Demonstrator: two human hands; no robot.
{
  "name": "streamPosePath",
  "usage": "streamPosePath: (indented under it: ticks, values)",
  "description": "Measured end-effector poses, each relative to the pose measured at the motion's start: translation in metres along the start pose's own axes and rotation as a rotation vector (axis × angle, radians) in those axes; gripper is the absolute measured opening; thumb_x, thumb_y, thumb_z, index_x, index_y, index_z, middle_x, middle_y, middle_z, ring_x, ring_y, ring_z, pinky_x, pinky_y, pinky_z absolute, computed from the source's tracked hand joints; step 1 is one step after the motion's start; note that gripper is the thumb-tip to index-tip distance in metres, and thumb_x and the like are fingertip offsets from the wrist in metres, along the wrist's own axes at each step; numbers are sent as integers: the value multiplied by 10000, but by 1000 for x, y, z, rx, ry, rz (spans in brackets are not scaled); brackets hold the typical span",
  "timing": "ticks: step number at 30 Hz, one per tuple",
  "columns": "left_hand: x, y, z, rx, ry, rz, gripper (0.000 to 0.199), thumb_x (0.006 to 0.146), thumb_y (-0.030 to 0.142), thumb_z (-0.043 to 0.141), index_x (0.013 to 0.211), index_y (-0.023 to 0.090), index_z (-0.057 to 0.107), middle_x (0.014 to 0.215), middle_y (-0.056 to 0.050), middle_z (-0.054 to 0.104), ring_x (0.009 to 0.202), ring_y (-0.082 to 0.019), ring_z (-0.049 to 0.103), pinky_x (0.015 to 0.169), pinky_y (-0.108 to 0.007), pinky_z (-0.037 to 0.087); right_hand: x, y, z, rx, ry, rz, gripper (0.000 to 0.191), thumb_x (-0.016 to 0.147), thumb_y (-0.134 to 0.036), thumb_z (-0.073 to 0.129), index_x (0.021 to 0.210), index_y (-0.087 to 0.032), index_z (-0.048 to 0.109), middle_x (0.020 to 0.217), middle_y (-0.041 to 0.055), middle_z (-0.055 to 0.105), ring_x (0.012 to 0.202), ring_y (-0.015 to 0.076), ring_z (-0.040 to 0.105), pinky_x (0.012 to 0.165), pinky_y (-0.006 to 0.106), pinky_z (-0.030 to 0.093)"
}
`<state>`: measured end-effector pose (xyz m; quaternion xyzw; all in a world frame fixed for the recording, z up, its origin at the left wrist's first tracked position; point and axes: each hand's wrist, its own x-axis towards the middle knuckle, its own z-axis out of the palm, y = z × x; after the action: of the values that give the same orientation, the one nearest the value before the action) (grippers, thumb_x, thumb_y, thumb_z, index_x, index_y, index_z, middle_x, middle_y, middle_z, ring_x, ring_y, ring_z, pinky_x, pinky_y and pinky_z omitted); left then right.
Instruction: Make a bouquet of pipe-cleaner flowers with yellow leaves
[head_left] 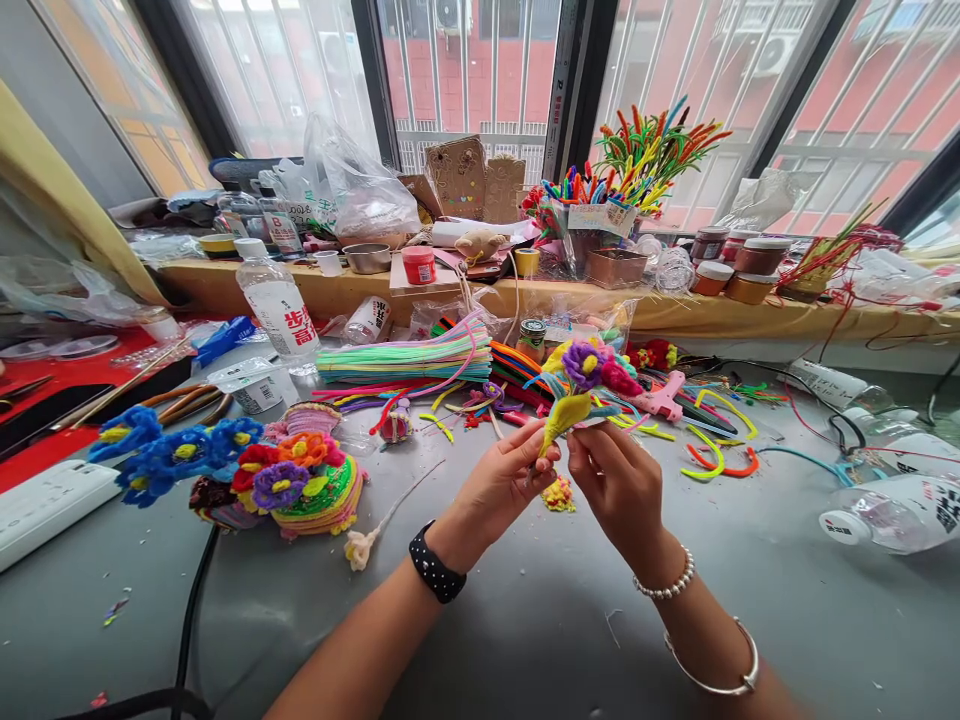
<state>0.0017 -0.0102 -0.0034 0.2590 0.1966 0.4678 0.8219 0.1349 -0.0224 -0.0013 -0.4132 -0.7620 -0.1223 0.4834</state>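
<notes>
A small bunch of pipe-cleaner flowers [583, 365], with purple, red and yellow blooms, stands upright above the table. My left hand [510, 475] pinches its stem end, just under a yellow leaf [568, 412]. On the other side, my right hand [619, 480] has its thumb and fingers pressed together at the bunch's lower right, by a blue-grey leaf [602, 412]; the fingertips partly hide what they grip. Below and between the hands lies a small yellow-and-red fuzzy piece [558, 494]. A cream flower on a stem [360, 548] rests left of my left hand.
Finished fuzzy flowers [281, 485] and blue blooms [184, 452] sit at left. Behind lie a bundle of pastel pipe cleaners [405, 355] and a pink glue gun [664, 398]. Bottles stand at left [274, 305] and lie at right [896, 515]. A black cable [196, 610] crosses the front left.
</notes>
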Motion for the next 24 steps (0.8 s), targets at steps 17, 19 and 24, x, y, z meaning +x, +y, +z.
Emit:
streamPosePath:
  ticks: [17,19,24]
  values:
    - [3,0,-5,3,20,-18,62,710,161,612,727,102,609,608,17,526,491,2,471,518,-93,425,2,3,3,215,-150,107,102,850,-172,383,814,-183,479,727,37,537,645,142,504,581,249,409]
    - [3,1,-4,-34,22,-17,53,713,149,607,711,96,605,620,12,533,490,4,478,524,-91,434,2,2,3,318,-150,217,97,841,-172,407,787,-186,487,715,24,538,639,133,508,580,244,414]
    - [2,2,-3,-86,23,-36,68,744,137,570,715,83,600,623,2,539,481,1,491,518,-98,453,4,4,5,529,-154,384,88,815,-208,466,749,-186,519,693,10,545,628,126,527,569,246,439]
